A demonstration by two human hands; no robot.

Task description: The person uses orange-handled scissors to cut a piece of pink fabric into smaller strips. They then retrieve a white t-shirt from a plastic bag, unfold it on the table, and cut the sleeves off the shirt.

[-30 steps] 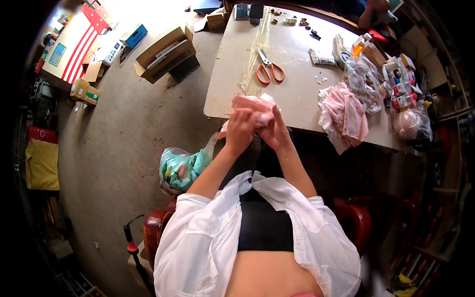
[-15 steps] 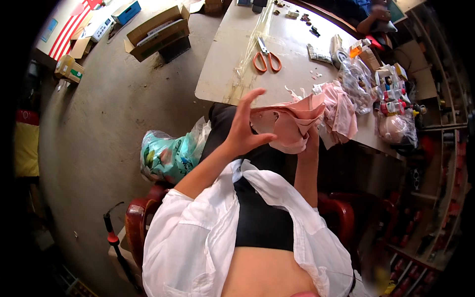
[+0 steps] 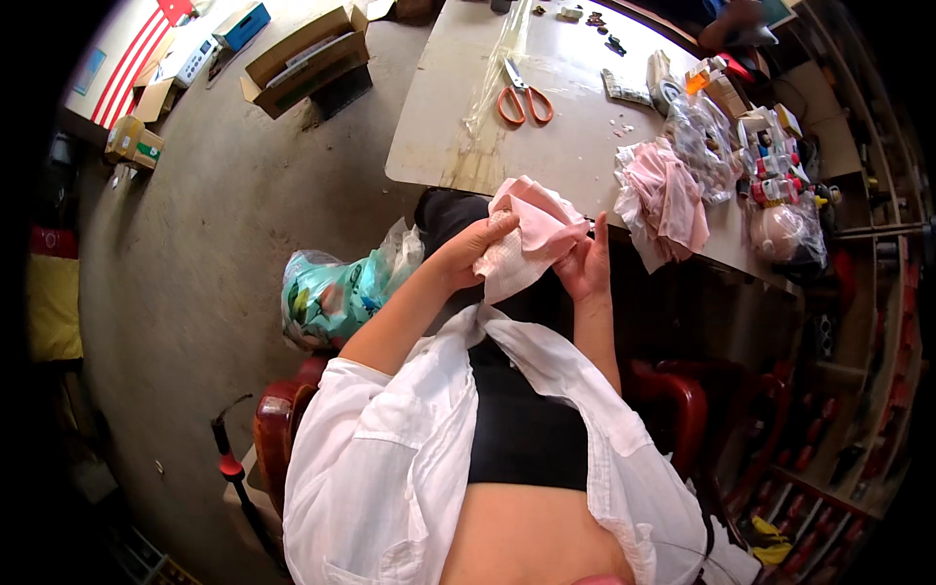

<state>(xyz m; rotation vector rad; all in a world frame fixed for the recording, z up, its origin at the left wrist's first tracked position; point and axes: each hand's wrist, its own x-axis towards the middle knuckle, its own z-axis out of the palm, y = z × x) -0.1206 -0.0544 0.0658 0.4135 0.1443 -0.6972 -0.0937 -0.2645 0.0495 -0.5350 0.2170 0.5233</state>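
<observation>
A folded piece of pink cloth [image 3: 539, 226] with a paler, textured side is held up above my lap, just off the table's near edge. My left hand [image 3: 470, 251] grips its left side, thumb on top and fingers behind. On the right side, my right hand [image 3: 587, 268] pinches the cloth's edge, one finger pointing up. A tiny dark thing shows by that finger, too small to make out. To the right of the held piece, a heap of pink and white cloth [image 3: 668, 190] lies on the table. Scissors with orange handles [image 3: 525, 105] lie open beyond the held cloth.
The pale table [image 3: 439, 146] carries clear plastic bags [image 3: 704, 146], small bottles [image 3: 775, 189] and boxes at its right. A teal plastic bag [image 3: 331, 292] stands left of my legs. Open cartons [image 3: 307, 63] sit on the floor. Another person's arm [image 3: 736, 21] shows at the far right.
The pink cloth has come left, away from the heap, and is turned and folded over. My left hand, earlier open beside it, has closed on it; my right hand has shifted to its right edge.
</observation>
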